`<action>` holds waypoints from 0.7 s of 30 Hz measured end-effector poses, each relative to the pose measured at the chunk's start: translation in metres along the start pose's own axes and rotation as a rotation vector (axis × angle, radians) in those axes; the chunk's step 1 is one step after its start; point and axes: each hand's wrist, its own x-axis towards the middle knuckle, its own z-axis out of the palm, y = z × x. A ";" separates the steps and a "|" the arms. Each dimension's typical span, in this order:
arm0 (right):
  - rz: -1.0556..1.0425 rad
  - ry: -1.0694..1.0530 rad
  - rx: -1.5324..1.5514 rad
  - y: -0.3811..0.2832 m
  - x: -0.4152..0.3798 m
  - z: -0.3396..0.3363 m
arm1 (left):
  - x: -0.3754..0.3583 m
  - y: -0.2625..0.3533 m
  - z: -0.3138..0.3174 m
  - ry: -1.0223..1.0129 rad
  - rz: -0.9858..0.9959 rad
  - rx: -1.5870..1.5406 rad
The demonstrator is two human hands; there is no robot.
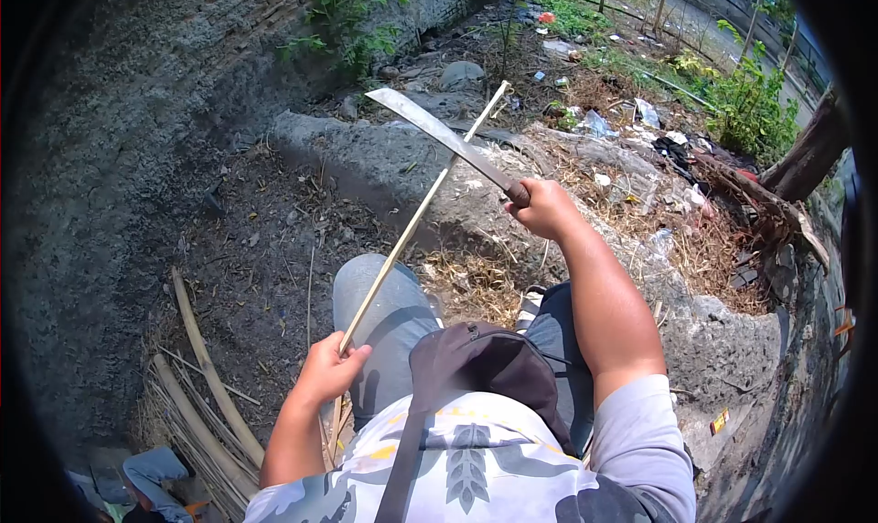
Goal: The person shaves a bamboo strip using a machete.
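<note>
Machete [434, 133]: one, in the right hand [546, 209], its blade reaching left and far to a squared tip
Right fingers: closed round the dark handle
Stick [413, 226]: one pale, thin length in the left hand [331, 369], slanting far and right over the person's left knee
Left fingers: curled round the near part of the stick, thumb out to the right
Crossing: blade and stick cross near the stick's far end; whether they touch, I cannot tell
Left edge: a rough wall [137, 139], well apart from both hands
Far edge: a stone ledge [357, 148] under and beyond the blade tip
Right edge: a tree trunk [814, 148], well apart from the right arm
Open room: dark ground [261, 240] between wall and left knee, and air around the blade tip
Curved poles [212, 377]: two thick ones at near left, with thinner strips too many to count
Bag [480, 363]: one, dark, strapped across the lap
Other person: one bent leg [160, 475] at the near left edge
</note>
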 end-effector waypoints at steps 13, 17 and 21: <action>-0.340 -0.097 -0.376 -0.034 -0.019 -0.010 | -0.002 0.002 -0.004 -0.142 -0.048 -0.176; 0.035 0.009 -0.109 -0.003 -0.008 -0.020 | -0.006 -0.011 -0.006 -0.122 -0.017 -0.176; 0.056 0.158 0.005 -0.009 -0.013 -0.013 | -0.007 -0.003 0.000 -0.093 -0.011 -0.120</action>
